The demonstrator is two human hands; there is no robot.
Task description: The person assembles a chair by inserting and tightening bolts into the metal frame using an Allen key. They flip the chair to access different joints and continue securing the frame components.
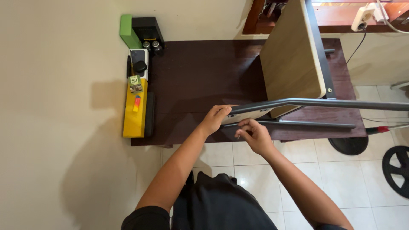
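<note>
A small table stands tipped on its side on a dark wooden tabletop (200, 76), its light wood top (292, 55) upright. A grey metal tube leg (324, 102) runs across to the right. My left hand (215, 119) grips the near end of that tube frame where it meets a pale bracket. Just to the right, my right hand (251, 134) has its fingers pinched together under the bracket; what they hold is too small to tell. A second grey tube (315, 124) lies lower, parallel to the first.
Along the table's left edge sit a yellow box (135, 115), a green block (126, 30), a black box (147, 29) and small items. A power strip (364, 17) hangs at the top right. A black round base (348, 145) and a wheel (396, 170) stand on the tiled floor.
</note>
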